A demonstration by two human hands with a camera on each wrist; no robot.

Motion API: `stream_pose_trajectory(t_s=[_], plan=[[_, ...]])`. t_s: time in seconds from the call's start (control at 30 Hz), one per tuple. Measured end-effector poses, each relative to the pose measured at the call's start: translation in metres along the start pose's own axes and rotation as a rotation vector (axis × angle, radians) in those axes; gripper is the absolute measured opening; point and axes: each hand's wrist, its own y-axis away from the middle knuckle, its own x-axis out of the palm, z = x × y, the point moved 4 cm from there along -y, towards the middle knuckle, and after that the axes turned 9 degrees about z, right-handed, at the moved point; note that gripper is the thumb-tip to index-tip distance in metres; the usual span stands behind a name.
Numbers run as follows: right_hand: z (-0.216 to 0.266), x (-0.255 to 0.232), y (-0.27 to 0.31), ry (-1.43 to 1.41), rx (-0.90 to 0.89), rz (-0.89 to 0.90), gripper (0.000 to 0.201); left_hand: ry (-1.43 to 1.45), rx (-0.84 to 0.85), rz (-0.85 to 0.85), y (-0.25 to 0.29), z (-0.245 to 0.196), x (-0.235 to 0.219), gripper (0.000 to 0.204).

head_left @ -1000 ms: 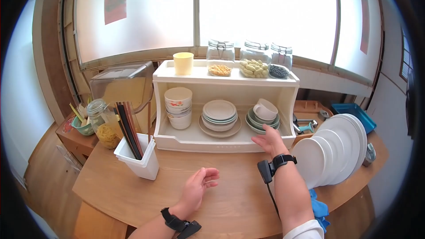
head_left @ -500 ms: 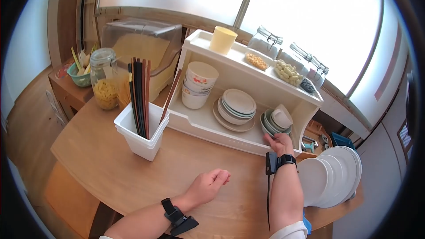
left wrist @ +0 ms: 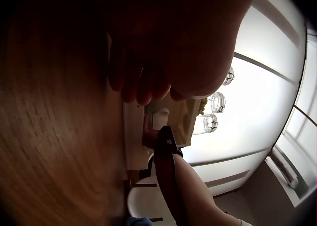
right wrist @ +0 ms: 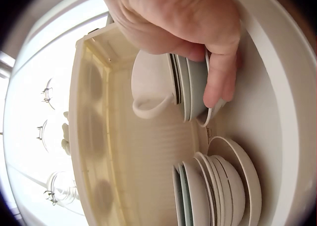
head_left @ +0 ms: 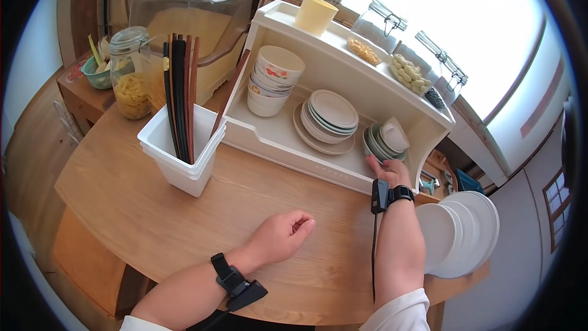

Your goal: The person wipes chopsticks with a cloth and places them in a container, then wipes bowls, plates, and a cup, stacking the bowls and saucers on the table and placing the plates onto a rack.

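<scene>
In the head view my right hand [head_left: 392, 171] is at the right end of the white shelf unit, gripping a stack of green-grey bowls [head_left: 376, 145] with a white cup [head_left: 394, 135] on top. Up close in the right wrist view, fingers of the right hand [right wrist: 198, 33] wrap the outside of the bowls [right wrist: 196, 90]; the cup [right wrist: 151, 77] lies over them, handle visible. My left hand [head_left: 283, 236] hovers over the wooden table with fingers loosely curled, holding nothing; the left wrist view shows this hand [left wrist: 168, 48] dark against the light.
Left of the bowls are stacked plates [head_left: 331, 113] and patterned white bowls [head_left: 275, 79]. Glass jars [head_left: 380, 21] and a yellow cup [head_left: 316, 15] top the shelf unit [head_left: 294, 159]. A chopstick holder [head_left: 184, 165] stands left; upright white plates [head_left: 456, 233] stand right.
The head view has tilted and shifted. My right hand has moved in from beside the bowls and taken hold of the stack. The left hand's fingers have curled in more.
</scene>
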Motion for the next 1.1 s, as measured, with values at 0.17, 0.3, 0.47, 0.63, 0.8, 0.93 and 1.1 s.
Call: stream_pose_trajectory(t_s=[0.17,0.3,0.47,0.63,0.8,0.93,1.1], plan=[[0.0,0.0,-0.002,0.029,-0.028,0.027,0.04,-0.023,0.017,-0.02,0.0,-0.002,0.0,0.028],[0.001,-0.009,-0.013,0.108,-0.092,0.04,0.042,-0.045,0.011,0.019,0.0,0.0,0.001,0.029],[0.008,-0.016,-0.03,0.114,-0.097,0.04,0.039,-0.078,0.001,0.044,-0.001,0.0,0.0,0.029],[0.004,-0.007,-0.011,0.126,-0.095,0.047,0.039,-0.149,-0.001,0.074,0.0,-0.001,0.003,0.028],[0.002,0.0,-0.001,0.132,-0.106,0.137,0.043,-0.145,0.017,0.073,0.001,0.003,0.004,0.028],[0.001,0.012,0.016,0.126,-0.063,0.087,0.045,-0.114,0.012,0.06,-0.001,0.001,0.004,0.029],[-0.002,0.023,0.051,0.187,-0.114,0.094,0.043,-0.138,0.014,0.083,-0.003,0.005,0.003,0.03]])
